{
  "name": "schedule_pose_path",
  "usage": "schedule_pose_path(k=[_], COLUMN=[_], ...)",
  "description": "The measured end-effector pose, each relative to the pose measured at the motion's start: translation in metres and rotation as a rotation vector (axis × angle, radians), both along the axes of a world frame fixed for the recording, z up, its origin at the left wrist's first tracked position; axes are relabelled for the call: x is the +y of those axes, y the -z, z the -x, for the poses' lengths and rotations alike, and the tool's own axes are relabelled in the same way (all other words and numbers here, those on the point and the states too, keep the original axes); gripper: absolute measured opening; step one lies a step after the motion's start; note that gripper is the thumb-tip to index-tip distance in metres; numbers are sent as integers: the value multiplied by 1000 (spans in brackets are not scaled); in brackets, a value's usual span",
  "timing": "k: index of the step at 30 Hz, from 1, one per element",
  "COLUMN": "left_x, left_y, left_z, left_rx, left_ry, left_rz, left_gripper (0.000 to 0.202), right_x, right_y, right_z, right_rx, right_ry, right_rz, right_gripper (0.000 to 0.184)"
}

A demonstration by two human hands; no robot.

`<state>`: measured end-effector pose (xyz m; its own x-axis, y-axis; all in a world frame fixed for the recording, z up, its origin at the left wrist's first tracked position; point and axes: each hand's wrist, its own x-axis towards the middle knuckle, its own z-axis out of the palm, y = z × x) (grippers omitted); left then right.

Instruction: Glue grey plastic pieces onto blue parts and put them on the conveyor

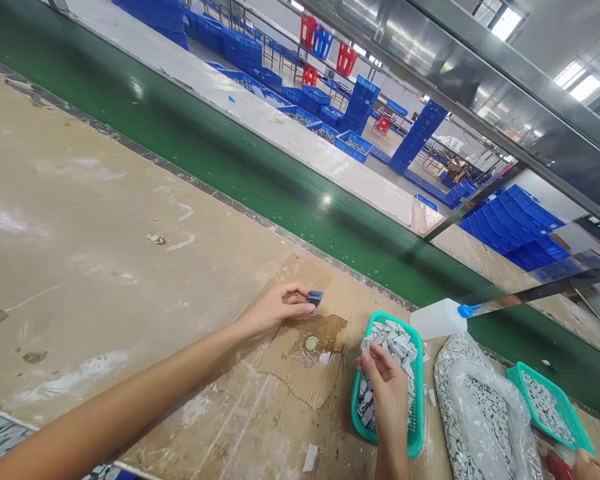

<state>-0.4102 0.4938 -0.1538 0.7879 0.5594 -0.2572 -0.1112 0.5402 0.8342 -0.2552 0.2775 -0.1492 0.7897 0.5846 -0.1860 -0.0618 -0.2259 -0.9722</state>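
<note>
In the head view, the left hand [277, 308] pinches a small blue-grey tile [315, 297] tightly at the fingertips, above a cardboard sheet [300, 380] on the desk [95, 220]. The right hand [386, 381] holds a pale tile [365, 346] over a teal basket [422, 393]. A loose pinch could drop the tile onto the brown stain [325, 332].

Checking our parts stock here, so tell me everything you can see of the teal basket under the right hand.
The teal basket is a shallow rectangular tray of plastic with slotted sides and a rounded rim. It sits on the bench beside a cardboard sheet, heaped with small grey-white pieces. The right hand is over it, among the pieces.
</note>
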Motion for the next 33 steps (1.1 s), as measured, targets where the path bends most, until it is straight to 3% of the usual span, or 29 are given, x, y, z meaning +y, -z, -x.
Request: schedule_pose_path(k=[3,7,10,12,15,18,21,28,31,33], left_x=[0,-16,-33,-42,-48,-49,-49,-50,-52,-54], left_y=[2,-1,-4,-5,-3,0,2,7,6,3], left_z=[3,6,9,12,19,25,27,23,23,23], left_rx=[1,67,3,-28,-35,-111,-218,-381,-410,-369], left_ry=[-51,-185,-242,-300,-426,-506,-538,-534,-495,-414], left_rz=[23,-208,-354,-525,-918,-1245,-1450,-1602,-1554,-1428], left_gripper=[52,40,27,16,2,9,16,18,20,20], right_x=[0,9,20,26,30,28,24,20,23,24], right_y=[6,3,-4,-4,1,8,12,23,20,16], right_z=[16,47,72,89,110,122,124,120,117,114], right_rx=[32,21,-67,-66,29,94,113,142,66,13], right_ry=[40,26,75,127,178,189,139,94,118,138], right_rz=[-15,-114,-208,-222,-270,-350,-353,-339,-350,-352], right_gripper=[54,38,29,27,30,32,31,25,23,20])
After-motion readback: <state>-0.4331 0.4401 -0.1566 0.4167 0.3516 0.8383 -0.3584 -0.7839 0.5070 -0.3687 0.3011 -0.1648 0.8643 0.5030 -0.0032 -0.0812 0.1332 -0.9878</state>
